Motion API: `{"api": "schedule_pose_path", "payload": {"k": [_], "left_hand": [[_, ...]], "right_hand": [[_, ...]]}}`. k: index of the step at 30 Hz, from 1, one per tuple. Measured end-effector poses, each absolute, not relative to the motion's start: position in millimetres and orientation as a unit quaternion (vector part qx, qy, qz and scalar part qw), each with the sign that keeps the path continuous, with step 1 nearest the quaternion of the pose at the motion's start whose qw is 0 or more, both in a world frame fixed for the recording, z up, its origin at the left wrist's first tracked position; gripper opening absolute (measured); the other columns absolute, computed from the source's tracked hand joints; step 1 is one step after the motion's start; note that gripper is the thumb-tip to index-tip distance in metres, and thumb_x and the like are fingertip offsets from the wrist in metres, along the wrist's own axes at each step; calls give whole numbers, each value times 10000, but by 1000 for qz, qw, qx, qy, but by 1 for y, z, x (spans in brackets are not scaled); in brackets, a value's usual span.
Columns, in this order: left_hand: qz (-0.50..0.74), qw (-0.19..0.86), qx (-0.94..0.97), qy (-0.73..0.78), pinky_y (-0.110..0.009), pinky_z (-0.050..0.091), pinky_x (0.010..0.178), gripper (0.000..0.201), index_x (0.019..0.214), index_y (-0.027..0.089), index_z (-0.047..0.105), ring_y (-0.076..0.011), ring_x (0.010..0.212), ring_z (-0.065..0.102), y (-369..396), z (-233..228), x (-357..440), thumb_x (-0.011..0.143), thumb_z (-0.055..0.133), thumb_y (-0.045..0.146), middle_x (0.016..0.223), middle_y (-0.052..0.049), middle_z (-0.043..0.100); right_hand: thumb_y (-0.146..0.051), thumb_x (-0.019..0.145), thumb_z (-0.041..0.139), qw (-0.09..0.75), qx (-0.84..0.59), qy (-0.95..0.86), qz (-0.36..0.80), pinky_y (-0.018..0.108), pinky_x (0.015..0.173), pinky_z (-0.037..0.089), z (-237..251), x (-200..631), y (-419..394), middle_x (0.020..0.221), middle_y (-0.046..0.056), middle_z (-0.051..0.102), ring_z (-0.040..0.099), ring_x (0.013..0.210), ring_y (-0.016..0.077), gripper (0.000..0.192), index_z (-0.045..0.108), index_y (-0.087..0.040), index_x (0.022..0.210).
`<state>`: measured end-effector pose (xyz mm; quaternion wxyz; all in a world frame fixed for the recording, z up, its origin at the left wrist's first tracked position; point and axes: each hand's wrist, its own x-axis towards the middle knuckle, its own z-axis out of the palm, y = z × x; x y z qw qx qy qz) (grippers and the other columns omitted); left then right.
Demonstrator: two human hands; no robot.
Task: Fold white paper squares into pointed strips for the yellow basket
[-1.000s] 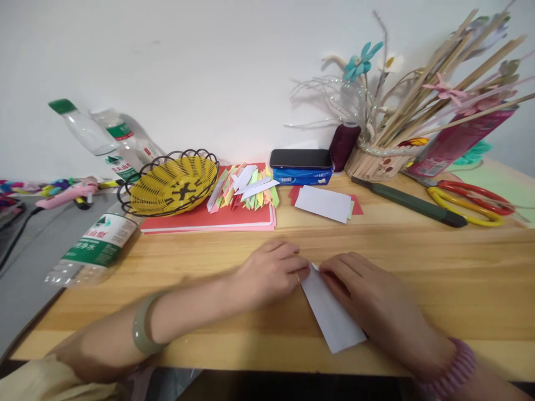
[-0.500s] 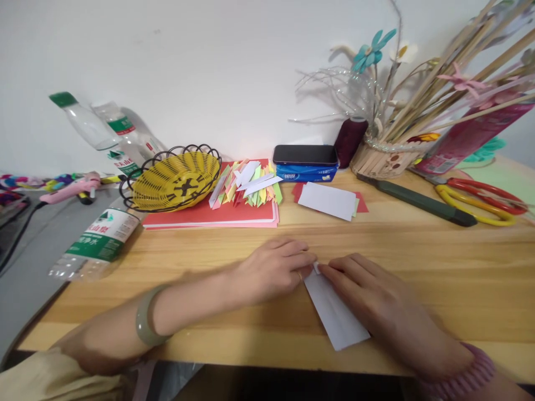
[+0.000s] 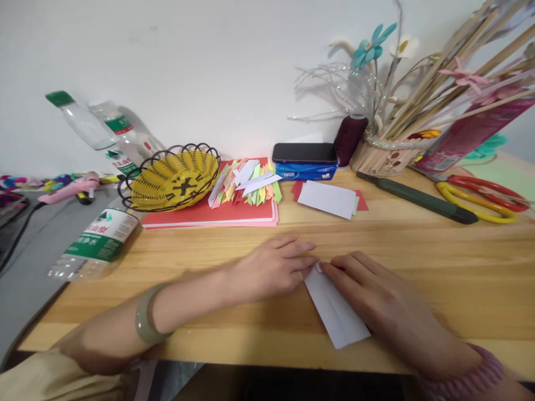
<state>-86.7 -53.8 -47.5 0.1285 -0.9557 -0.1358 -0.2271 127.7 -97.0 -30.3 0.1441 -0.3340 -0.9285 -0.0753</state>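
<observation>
A white paper strip point(image 3: 336, 312) lies flat on the wooden bench point(image 3: 438, 267), running from the middle of the bench toward its near edge. The left hand point(image 3: 273, 270) rests palm down just left of the strip's far end, fingers curled narrow with their tips pinching that corner. The right hand point(image 3: 371, 298) lies over the strip's right edge, its fingertips pressing the same far corner, so the two hands meet there. Farther back, a yellow wire basket point(image 3: 173, 178) sits partly on a stack of red sheets point(image 3: 209, 217), which also carries a heap of folded coloured strips point(image 3: 246, 186). A phone point(image 3: 304, 152) lies on a blue tissue pack point(image 3: 307, 171), with loose white and red cards point(image 3: 328, 199) just in front. A green-handled knife point(image 3: 418, 197) and red-and-yellow scissors point(image 3: 480, 197) lie to the right.
</observation>
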Motion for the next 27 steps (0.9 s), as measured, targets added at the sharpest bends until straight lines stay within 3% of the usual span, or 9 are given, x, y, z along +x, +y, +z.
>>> {"api": "schedule_pose_path", "payload": {"k": [11, 17, 27], "left_hand": [[-234, 176, -948, -128, -331, 405, 980, 257, 978, 127, 650, -151, 1069, 541, -59, -48, -86, 923, 400, 124, 1055, -15, 670], [-231, 188, -946, -126, -324, 431, 943, 255, 952, 105, 657, -169, 1038, 565, -59, -44, -85, 913, 406, 95, 979, -33, 690], [-204, 200, -949, -133, -322, 428, 941, 216, 954, 119, 662, -194, 1052, 575, -59, -46, -85, 894, 455, 118, 1022, -48, 681]], "right_hand": [[-33, 874, 243, 139, -315, -932, -116, 330, 607, 506, -30, 124, -98, 802, 117, 591, 536, 718, 206, 364, 590, -50, 984], [-19, 871, 251, 145, -311, -929, -139, 314, 614, 489, -29, 125, -98, 790, 112, 590, 538, 723, 203, 357, 595, -51, 959], [2, 852, 256, 140, -294, -933, -155, 314, 622, 487, -27, 122, -97, 770, 117, 588, 548, 722, 206, 354, 600, -40, 925]]}}
